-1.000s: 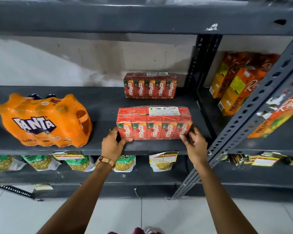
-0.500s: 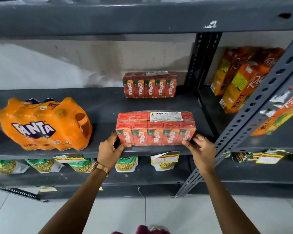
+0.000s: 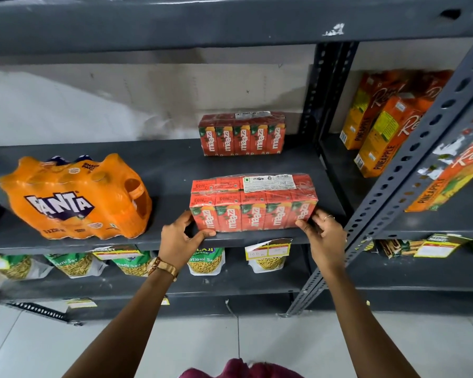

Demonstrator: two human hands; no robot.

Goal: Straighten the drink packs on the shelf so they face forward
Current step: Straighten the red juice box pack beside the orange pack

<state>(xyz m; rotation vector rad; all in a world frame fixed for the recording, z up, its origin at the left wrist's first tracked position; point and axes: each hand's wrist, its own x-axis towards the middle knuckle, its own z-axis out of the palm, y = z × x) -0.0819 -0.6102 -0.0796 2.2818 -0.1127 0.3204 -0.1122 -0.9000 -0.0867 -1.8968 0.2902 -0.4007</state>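
A shrink-wrapped red Maaza pack (image 3: 253,203) stands at the front edge of the grey middle shelf (image 3: 170,170), its front facing me. My left hand (image 3: 179,237) grips its lower left corner. My right hand (image 3: 322,236) holds its lower right corner. A second Maaza pack (image 3: 242,133) stands at the back of the same shelf, facing forward. An orange Fanta multipack (image 3: 77,197) sits on the left, turned slightly to one side.
A perforated grey upright (image 3: 410,170) runs diagonally just right of my right hand. Orange pineapple juice cartons (image 3: 385,126) lean on the neighbouring shelf. Snack pouches (image 3: 205,261) and price tags hang on the shelf below. White floor tiles lie underneath.
The front Maaza pack's right end has come slightly forward and right along the shelf edge, with both hands staying on its lower corners.
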